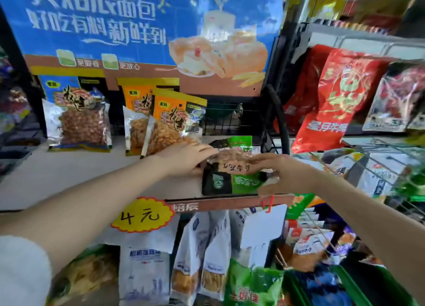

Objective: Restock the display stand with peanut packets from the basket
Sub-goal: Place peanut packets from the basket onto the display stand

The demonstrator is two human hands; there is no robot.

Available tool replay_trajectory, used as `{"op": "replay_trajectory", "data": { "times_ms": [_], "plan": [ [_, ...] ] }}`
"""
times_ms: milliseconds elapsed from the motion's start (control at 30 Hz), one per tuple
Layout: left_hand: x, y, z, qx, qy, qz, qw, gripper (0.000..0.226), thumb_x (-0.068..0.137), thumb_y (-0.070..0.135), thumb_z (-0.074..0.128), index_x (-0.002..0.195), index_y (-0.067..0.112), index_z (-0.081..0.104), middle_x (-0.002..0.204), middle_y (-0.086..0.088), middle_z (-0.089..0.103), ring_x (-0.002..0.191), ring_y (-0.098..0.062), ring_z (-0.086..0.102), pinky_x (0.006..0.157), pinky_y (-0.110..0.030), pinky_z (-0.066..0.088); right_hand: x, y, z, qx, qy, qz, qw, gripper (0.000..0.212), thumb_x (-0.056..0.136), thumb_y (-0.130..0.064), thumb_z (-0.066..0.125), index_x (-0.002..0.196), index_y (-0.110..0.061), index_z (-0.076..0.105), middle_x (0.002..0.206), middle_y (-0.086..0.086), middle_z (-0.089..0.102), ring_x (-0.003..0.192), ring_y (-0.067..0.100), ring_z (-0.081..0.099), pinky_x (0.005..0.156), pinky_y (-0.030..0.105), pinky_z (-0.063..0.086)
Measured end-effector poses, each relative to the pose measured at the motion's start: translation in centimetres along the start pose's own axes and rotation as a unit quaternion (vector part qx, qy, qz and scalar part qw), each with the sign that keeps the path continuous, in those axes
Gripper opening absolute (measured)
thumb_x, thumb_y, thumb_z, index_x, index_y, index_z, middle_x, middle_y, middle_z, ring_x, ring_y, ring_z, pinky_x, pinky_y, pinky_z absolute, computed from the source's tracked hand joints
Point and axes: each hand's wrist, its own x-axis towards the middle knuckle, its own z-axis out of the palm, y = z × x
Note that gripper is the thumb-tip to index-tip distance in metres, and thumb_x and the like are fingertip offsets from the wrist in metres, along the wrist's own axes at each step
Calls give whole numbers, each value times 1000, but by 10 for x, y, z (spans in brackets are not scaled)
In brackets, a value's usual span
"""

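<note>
A green and black peanut packet (232, 167) lies on the white shelf of the display stand (69, 174), near its front right corner. My left hand (184, 158) rests on the packet's left edge with fingers spread over its top. My right hand (282, 174) grips its right side. On the shelf behind stand two orange peanut packets (170, 124) and, to the left, a blue one (78, 117), all upright against the back. The basket is not clearly in view.
A blue bread poster (138, 29) backs the stand. A yellow "4元" price tag (142, 214) hangs from the shelf's front edge. Bread bags (202, 255) fill the tier below. A wire rack with red snack bags (340, 98) stands close on the right.
</note>
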Motion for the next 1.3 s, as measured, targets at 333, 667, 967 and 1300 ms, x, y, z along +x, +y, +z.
{"op": "replay_trajectory", "data": {
  "times_ms": [333,667,967,1300],
  "plan": [
    [0,0,-14,-211,59,-44,975,46,92,4,46,135,20,45,133,-5,53,120,-23,50,94,-32,41,10,-9,-10,-5,154,-172,973,20,84,-26,58,82,-7,66,89,9,67,79,17,62,73,16,44],
    [42,8,-2,-289,101,-256,917,75,76,50,66,131,10,34,99,-8,63,86,-24,61,73,-33,47,100,16,-73,-1,367,50,929,13,91,-9,48,99,0,52,88,26,64,83,38,59,67,39,42],
    [65,14,-6,-318,53,-294,900,79,79,52,59,137,7,32,111,-9,61,85,-18,56,70,-27,41,154,33,-79,-25,317,203,926,19,94,-12,44,108,-5,54,102,20,64,91,38,59,65,36,42],
    [49,26,-7,-348,181,-262,882,68,82,37,66,137,14,32,131,-5,44,113,-18,48,94,-32,42,93,-6,-133,120,175,-34,977,21,88,-1,50,86,-10,69,48,-19,55,36,1,48,37,6,34]
  ]
}}
